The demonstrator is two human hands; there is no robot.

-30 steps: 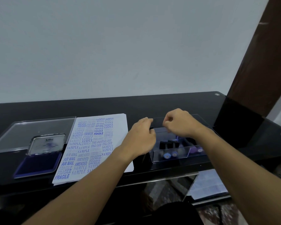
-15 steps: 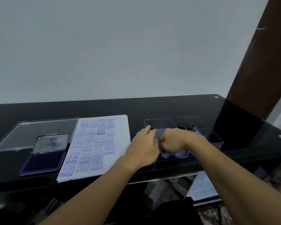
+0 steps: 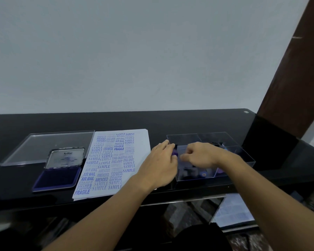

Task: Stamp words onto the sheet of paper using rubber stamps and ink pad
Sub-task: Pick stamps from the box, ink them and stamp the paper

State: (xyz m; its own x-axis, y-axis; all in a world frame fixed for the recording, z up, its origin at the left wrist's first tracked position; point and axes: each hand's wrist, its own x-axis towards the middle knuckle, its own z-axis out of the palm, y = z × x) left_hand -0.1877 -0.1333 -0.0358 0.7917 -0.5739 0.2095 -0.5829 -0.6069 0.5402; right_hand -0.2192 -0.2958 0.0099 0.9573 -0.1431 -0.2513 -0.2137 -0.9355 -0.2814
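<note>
The white sheet of paper (image 3: 116,160) lies on the black table, covered in blue stamped words such as SAMPLE, FRAGILE and AIR MAIL. To its left is the open ink pad (image 3: 57,177), its blue pad facing up and its metal lid raised. On the right stands a clear plastic box (image 3: 243,153) holding several rubber stamps (image 3: 203,174). My left hand (image 3: 159,163) is at the box's left wall, fingers closed around a small purple-tipped rubber stamp (image 3: 174,153). Above the box, my right hand (image 3: 201,154) has its fingers curled in, and I see nothing in them.
A clear plastic lid (image 3: 49,144) lies flat behind the ink pad. The glossy black table (image 3: 170,122) ends at a wall behind and has a front edge close to me. A brown post (image 3: 294,69) rises at the right. Papers (image 3: 232,211) lie below the table.
Both hands dropped from above the box into it. The left hand now sits at the box's left wall with a purple stamp showing in its fingers, and the right hand has parted from it.
</note>
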